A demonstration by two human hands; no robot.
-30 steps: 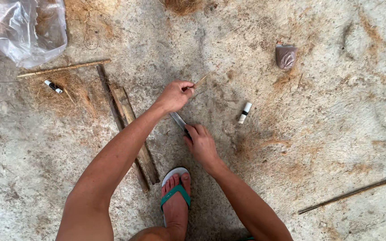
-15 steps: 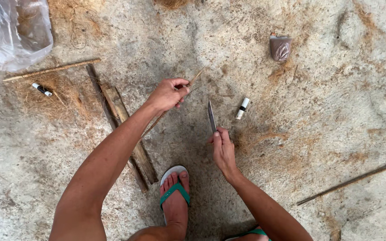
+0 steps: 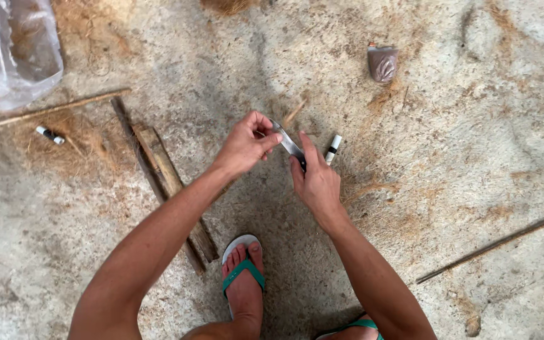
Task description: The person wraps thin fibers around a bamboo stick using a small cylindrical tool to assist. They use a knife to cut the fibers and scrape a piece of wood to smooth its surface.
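Note:
My right hand (image 3: pixel 317 184) grips the dark handle of a small knife (image 3: pixel 288 144), whose grey blade points up and to the left. My left hand (image 3: pixel 245 146) is closed, with thumb and forefinger pinching the blade near its tip. Both hands meet above the bare concrete ground (image 3: pixel 448 157). A short thin stick piece (image 3: pixel 294 114) lies on the ground just beyond the hands. A small white tube with a black band (image 3: pixel 333 149) lies right beside my right hand.
A wooden plank (image 3: pixel 170 186) lies under my left forearm, and my foot in a green sandal (image 3: pixel 243 277) is below the hands. Also here: a clear plastic bag (image 3: pixel 9 58), a thin stick (image 3: pixel 64 106), another small tube (image 3: pixel 50 135), a brown lump (image 3: pixel 382 63), a long rod (image 3: pixel 493 245).
My hands have come together. The knife, held upright apart from my left hand, now tilts left into its fingers. The thin stick that hand held is out of it.

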